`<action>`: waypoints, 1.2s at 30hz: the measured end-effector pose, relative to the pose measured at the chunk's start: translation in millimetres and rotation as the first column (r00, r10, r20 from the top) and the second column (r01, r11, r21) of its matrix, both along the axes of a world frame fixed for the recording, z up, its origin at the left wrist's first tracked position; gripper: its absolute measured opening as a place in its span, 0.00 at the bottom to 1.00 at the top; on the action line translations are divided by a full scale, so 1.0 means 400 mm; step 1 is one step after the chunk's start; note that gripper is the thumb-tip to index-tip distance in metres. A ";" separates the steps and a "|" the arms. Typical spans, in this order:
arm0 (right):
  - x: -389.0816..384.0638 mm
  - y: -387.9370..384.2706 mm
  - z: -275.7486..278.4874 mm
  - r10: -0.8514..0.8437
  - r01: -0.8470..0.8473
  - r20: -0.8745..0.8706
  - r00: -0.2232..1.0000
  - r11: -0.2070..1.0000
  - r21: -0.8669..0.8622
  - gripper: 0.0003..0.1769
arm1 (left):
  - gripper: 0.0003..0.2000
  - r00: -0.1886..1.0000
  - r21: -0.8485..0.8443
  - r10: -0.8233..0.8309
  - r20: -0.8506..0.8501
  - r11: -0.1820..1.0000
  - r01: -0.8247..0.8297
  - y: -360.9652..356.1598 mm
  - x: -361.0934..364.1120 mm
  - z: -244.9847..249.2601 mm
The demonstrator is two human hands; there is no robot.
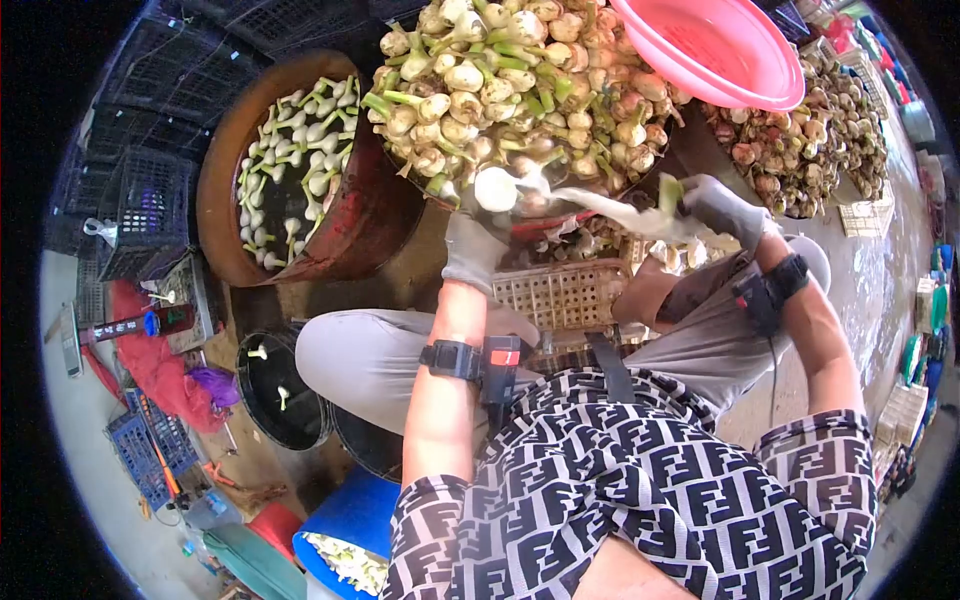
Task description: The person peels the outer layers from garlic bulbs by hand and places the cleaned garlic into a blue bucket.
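Observation:
My left hand [473, 243], in a pale glove, is closed at the near edge of the big garlic pile [470, 100], with a peeled white garlic bulb [496, 190] at its fingertips. A long strip of pale peel [610, 207] stretches from near the bulb toward the right. At its other end my right hand [722, 208], also gloved, is closed on the green-tipped stalk [670, 192]. Below the hands is a cream plastic crate [560, 295] between the legs, with peelings beside it.
A rusty round tub [222, 190] with peeled garlic floating in water stands at the left. A pink basin [640, 50] rests on the pile's right side, near more garlic [800, 145]. Black buckets [270, 425] and a blue bucket [340, 515] stand lower left.

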State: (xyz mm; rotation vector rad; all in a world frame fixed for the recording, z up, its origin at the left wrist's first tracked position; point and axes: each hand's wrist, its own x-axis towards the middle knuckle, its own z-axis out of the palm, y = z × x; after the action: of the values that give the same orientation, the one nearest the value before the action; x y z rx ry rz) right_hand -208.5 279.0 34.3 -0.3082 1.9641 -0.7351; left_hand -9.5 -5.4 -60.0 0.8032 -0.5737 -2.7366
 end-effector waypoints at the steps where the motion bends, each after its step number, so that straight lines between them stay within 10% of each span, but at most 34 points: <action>1: 0.006 -0.003 0.010 0.376 -0.285 -0.222 0.900 0.891 0.354 0.13 | 0.13 0.999 0.096 0.039 0.038 0.995 -0.042 0.003 -0.010 0.002; 2: 0.011 -0.006 0.019 0.732 -0.406 -0.232 0.641 0.580 0.706 0.18 | 0.13 0.999 0.100 0.029 0.037 0.994 -0.033 0.006 -0.016 0.004; 4: 0.057 -0.009 0.031 0.601 -0.316 -0.621 0.503 0.797 0.515 0.27 | 0.13 0.999 0.116 0.007 0.050 0.993 -0.013 0.023 -0.007 0.002; 8: 0.145 -0.171 0.007 -0.082 -0.014 -0.269 0.960 0.941 -0.338 0.24 | 0.12 0.984 0.178 -0.125 0.126 0.979 0.102 0.073 -0.021 0.050; 13: 0.247 -0.311 -0.078 -0.300 0.294 0.045 0.953 0.874 -0.386 0.05 | 0.16 0.982 0.005 -0.112 0.154 0.994 0.113 0.087 0.001 -0.043; 17: 0.232 -0.351 0.002 -0.175 0.202 0.101 0.979 0.869 -0.452 0.03 | 0.15 0.980 -0.432 0.148 0.135 0.898 -0.076 -0.080 0.015 -0.059; 20: 0.126 -0.339 -0.110 0.015 -0.099 -0.298 0.954 0.958 -0.268 0.15 | 0.15 0.865 0.024 0.493 -0.091 0.870 -0.493 -0.241 0.010 0.170; 22: 0.089 -0.358 -0.164 0.168 -0.203 -0.336 0.927 0.976 -0.074 0.18 | 0.14 0.833 -0.030 0.524 -0.181 0.843 -0.537 -0.297 0.026 0.228; 25: 0.078 -0.411 -0.256 0.466 -0.441 -0.310 0.829 0.885 0.150 0.26 | 0.12 0.917 -0.012 0.297 -0.267 0.950 -0.312 -0.272 0.032 0.241; 32: 0.063 -0.462 -0.478 0.462 -0.484 -0.392 0.795 0.874 0.049 0.16 | 0.11 0.987 0.041 0.153 0.057 0.987 -0.156 -0.123 0.021 0.147; 33: 0.026 -0.434 -0.455 0.797 -0.892 -0.605 0.001 0.274 0.359 0.14 | 0.11 0.984 0.033 0.157 0.083 0.987 -0.160 -0.116 0.018 0.140; 36: 0.006 -0.402 -0.380 0.728 -0.859 -0.592 0.347 0.501 0.111 0.11 | 0.11 0.982 0.045 0.150 0.114 0.987 -0.156 -0.096 0.018 0.115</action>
State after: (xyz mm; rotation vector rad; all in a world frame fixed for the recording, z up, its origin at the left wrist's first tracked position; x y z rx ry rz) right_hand -206.0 118.4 -117.7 -1.7096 1.8880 -0.1569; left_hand -2.3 -43.6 -13.8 0.9739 -0.4406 -2.5898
